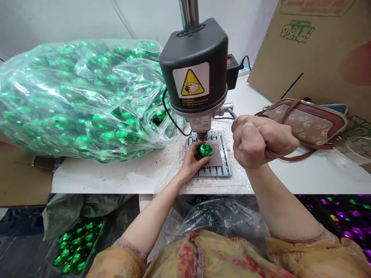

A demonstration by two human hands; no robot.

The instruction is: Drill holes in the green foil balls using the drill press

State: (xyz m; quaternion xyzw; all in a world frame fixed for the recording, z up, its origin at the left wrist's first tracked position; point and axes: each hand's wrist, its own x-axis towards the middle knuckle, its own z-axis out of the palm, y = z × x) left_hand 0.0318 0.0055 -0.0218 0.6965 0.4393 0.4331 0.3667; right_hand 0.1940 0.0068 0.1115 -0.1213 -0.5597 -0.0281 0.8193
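Note:
A green faceted ball (pixel 206 150) sits on a brownish square pad on the metal base plate (pixel 227 170) of a small bench drill press (pixel 194 69). My left hand (pixel 193 160) grips the ball from its left side, thumb in front and fingers behind. Just above the ball is the drill's chuck (pixel 202 136); whether a bit touches the ball I cannot tell. My right hand (pixel 262 141) is closed in a fist round the end of the press's feed lever (pixel 232 112), right of the machine. Most of the lever's grip is hidden by the fingers.
A large clear bag (pixel 81 104) of green balls lies on the left of the white table (pixel 95 175). A patterned handbag (pixel 307 119) and a cardboard box (pixel 321 50) stand at the right. Dark shavings surround the base. Below left, a bin (pixel 78 247) holds green balls.

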